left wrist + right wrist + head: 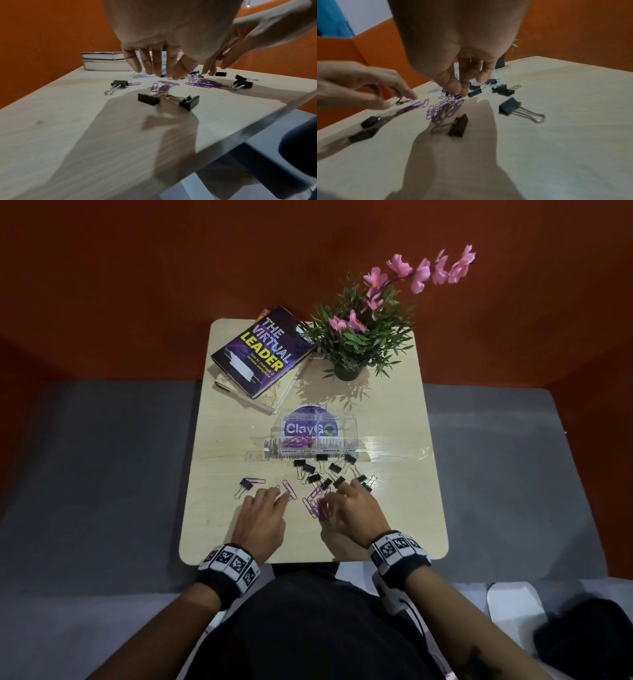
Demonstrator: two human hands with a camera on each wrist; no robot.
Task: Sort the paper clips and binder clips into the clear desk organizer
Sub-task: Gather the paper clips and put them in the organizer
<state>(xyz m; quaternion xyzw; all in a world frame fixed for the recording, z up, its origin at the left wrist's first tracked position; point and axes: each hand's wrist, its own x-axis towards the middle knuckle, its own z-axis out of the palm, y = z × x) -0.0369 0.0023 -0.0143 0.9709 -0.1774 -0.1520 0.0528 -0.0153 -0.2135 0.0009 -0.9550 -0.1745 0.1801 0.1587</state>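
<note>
Purple paper clips (317, 505) lie in a loose pile on the wooden table (394, 508), with black binder clips (322, 470) scattered behind them. The clear desk organizer (346, 433) stands further back, and its left compartment holds several paper clips (298, 441). My right hand (459, 92) reaches down onto the pile (443, 112), thumb and forefinger pinching one paper clip (458, 96). My left hand (154, 73) hangs with straight fingers over a few separate paper clips (164, 86). One fingertip (411, 96) touches a clip there.
Two stacked books (260, 354) and a potted plant with pink flowers (356, 337) stand at the back of the table. A lone binder clip (245, 484) lies left of my left hand. Two more binder clips (149, 99) lie under that hand.
</note>
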